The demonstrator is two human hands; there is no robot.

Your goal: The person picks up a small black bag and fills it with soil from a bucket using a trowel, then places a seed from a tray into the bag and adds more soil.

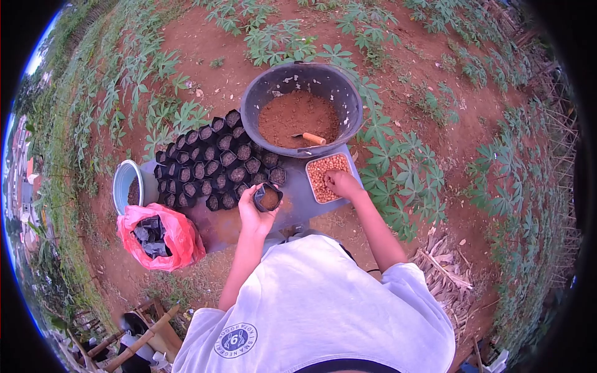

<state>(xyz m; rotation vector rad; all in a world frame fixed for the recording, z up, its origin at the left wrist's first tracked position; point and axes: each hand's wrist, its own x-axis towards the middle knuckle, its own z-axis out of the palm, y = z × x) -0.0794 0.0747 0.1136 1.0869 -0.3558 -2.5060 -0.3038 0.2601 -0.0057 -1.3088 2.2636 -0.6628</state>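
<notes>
My left hand (252,211) is wrapped round a small black plastic planting bag (269,198) filled with brown soil, held upright at the table's near side. My right hand (342,184) dips into a clear square container of orange-tan seeds (324,169). Its fingers are curled together and touch the seeds; the fingertips are partly hidden. Beyond my left hand, many soil-filled black planting bags (211,163) stand packed together on the table.
A large black tub (249,121) holds soil and a wooden-handled trowel (311,138). At the left are a pale blue bucket (120,186) and a pink plastic bag (180,239) with black plastic inside. The grey table (298,208) stands among leafy plants (398,168).
</notes>
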